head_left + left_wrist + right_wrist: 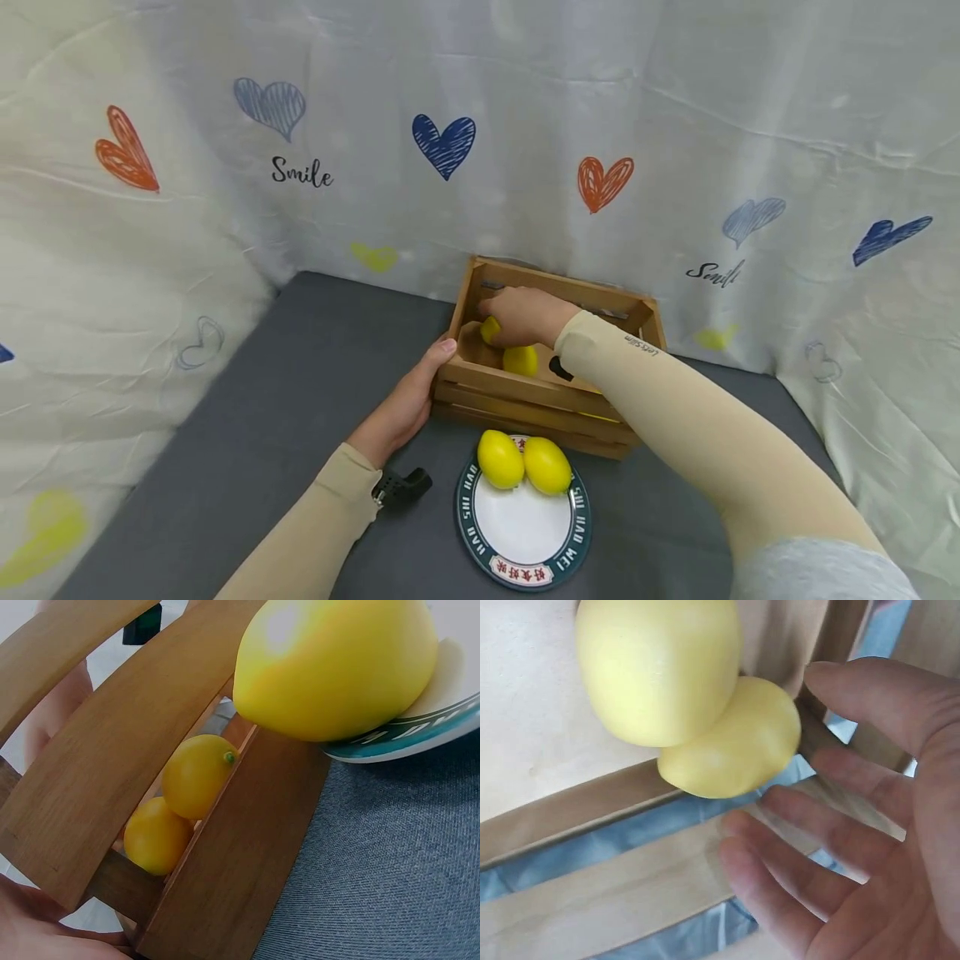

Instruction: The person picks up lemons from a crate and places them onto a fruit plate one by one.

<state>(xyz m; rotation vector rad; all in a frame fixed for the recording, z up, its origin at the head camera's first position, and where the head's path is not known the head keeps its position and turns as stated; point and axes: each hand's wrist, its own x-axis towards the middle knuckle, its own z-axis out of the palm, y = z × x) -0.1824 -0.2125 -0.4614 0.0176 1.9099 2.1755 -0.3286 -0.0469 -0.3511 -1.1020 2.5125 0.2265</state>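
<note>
A slatted wooden crate (525,381) stands on the dark table, with lemons inside. My left hand (408,398) grips its left end, thumb on the rim. Inside the crate, my right hand (531,317) is beside one lemon (490,330); a second lemon (520,361) lies nearer the front wall. The right wrist view shows the fingers spread and slightly bent, apart from the larger-looking lemon (660,667) and close to the smaller-looking lemon (739,746). Through the slats, the left wrist view shows two lemons (199,778) touching. The right forearm hides the crate's right part.
In front of the crate sits a round plate (522,533) with a green lettered rim. Two lemons (523,462) rest on its far side. A white curtain (525,83) printed with hearts hangs behind and beside the dark table (300,400).
</note>
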